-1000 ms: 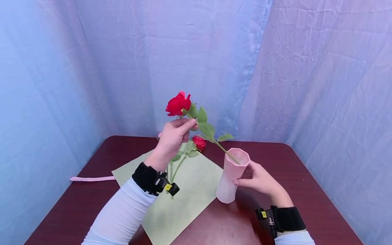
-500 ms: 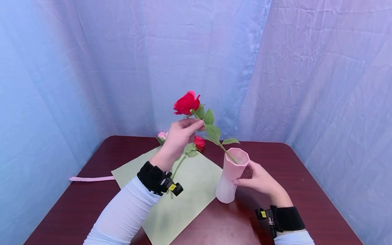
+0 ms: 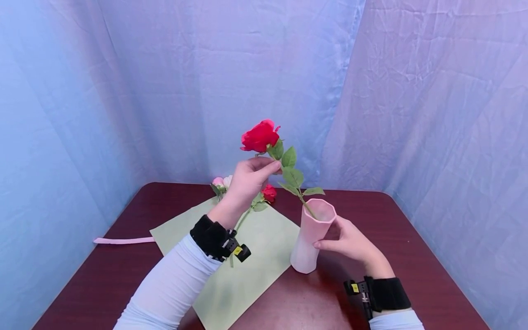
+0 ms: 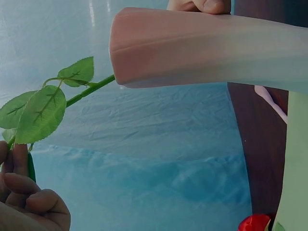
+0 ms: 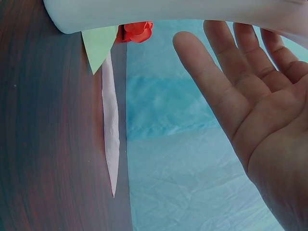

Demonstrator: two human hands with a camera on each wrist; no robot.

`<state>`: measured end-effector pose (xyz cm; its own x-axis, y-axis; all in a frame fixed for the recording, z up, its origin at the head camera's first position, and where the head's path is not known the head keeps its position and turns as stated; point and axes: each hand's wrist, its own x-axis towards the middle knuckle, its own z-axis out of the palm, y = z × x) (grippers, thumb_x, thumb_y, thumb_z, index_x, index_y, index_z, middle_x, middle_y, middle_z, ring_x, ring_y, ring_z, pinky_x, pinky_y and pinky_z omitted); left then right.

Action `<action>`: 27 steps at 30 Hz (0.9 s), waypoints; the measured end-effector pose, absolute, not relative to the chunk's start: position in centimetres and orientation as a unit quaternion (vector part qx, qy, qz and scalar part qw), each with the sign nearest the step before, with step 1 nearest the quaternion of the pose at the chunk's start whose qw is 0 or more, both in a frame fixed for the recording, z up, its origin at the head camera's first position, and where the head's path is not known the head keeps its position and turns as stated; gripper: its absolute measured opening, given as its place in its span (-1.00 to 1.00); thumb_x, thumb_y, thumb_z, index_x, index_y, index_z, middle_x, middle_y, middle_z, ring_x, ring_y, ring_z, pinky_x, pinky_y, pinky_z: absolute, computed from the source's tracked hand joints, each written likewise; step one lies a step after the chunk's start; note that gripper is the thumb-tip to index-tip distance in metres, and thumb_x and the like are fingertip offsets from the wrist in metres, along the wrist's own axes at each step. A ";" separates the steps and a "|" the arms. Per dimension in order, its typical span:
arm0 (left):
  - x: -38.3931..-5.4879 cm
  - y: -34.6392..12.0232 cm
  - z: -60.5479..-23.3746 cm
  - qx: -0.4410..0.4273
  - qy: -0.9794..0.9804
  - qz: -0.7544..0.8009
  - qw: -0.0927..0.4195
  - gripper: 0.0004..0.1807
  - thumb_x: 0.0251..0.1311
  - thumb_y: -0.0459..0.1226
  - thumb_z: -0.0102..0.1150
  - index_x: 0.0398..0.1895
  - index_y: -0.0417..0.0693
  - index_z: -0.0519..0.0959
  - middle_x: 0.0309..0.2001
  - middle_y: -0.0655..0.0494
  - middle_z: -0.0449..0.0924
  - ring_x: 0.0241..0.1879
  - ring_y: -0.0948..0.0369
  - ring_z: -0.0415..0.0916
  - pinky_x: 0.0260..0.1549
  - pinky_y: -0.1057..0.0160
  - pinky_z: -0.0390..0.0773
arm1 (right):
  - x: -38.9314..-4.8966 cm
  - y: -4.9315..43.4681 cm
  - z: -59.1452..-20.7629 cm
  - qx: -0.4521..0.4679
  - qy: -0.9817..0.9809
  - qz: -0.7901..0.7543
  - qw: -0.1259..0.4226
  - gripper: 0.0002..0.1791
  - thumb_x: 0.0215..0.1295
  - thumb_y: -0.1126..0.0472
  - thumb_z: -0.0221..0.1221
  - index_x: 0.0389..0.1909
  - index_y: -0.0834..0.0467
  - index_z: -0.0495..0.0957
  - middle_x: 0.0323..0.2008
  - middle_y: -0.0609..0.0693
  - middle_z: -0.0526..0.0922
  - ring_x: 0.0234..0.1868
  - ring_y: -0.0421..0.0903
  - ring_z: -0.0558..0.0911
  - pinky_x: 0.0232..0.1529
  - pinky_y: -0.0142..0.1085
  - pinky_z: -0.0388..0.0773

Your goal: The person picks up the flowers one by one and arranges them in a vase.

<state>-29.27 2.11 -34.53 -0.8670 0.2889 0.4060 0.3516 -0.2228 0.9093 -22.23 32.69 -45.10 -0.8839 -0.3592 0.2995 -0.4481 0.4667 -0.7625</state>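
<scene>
My left hand [image 3: 249, 179] pinches the stem of a large red rose [image 3: 261, 136] just below its bloom, holding it slanted with the bloom up and to the left. The stem's lower end reaches into the mouth of a pink-to-white faceted vase [image 3: 306, 240]. In the left wrist view, the green stem [image 4: 91, 90] passes behind the vase's rim, its tip hidden inside. My right hand [image 3: 352, 240] steadies the upright vase from the right, thumb on the near side and fingers behind. The right wrist view shows those fingers [image 5: 224, 45] reaching up to the vase wall.
A pale green paper sheet [image 3: 264, 256] lies left of the vase. On it, partly behind my left arm, are a smaller red flower [image 3: 269, 193] and pink and white flowers [image 3: 218, 182]. A pink ribbon [image 3: 123, 240] sticks out leftward on the dark table [image 3: 412, 275]. Curtains hang behind.
My left hand has shifted right, bringing the rose's bloom closer to above the vase and its stem more upright. Pink and white flowers have come into view behind it. The right hand and vase stay put.
</scene>
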 end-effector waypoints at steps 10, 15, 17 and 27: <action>-29.1 3.4 -34.4 -0.271 -0.655 -0.704 0.028 -0.76 0.32 -0.20 0.35 -0.12 -0.21 0.72 -0.26 -0.06 0.76 -0.12 0.09 0.70 0.06 0.10 0.54 | -22.4 32.9 -45.2 0.238 -0.859 0.451 0.053 -0.23 0.06 0.18 0.56 0.31 0.02 0.45 0.13 -0.06 0.63 0.11 -0.08 0.63 0.08 -0.23 0.57; -29.2 4.3 -34.7 -0.296 -0.664 -0.687 0.024 -0.75 0.31 -0.20 0.35 -0.14 -0.23 0.73 -0.27 0.00 0.76 -0.17 0.13 0.71 -0.03 0.13 0.58 | -22.4 32.8 -45.3 0.237 -0.862 0.444 0.059 -0.23 0.07 0.17 0.56 0.32 0.00 0.45 0.15 -0.09 0.62 0.14 -0.10 0.61 0.10 -0.22 0.56; -29.2 4.7 -34.9 -0.304 -0.665 -0.681 0.023 -0.76 0.31 -0.22 0.35 -0.14 -0.24 0.74 -0.28 0.00 0.76 -0.18 0.13 0.72 -0.06 0.16 0.60 | -22.4 32.8 -45.3 0.237 -0.863 0.441 0.061 -0.22 0.06 0.16 0.56 0.32 -0.01 0.45 0.15 -0.10 0.62 0.14 -0.10 0.61 0.11 -0.22 0.55; -29.3 6.0 -35.8 -0.329 -0.684 -0.650 0.011 -0.80 0.28 -0.25 0.36 -0.19 -0.24 0.77 -0.34 -0.06 0.77 -0.25 0.21 0.71 -0.13 0.23 0.62 | -22.3 32.5 -45.0 0.237 -0.867 0.435 0.061 -0.20 0.07 0.14 0.56 0.36 -0.01 0.44 0.17 -0.10 0.61 0.15 -0.10 0.61 0.12 -0.19 0.55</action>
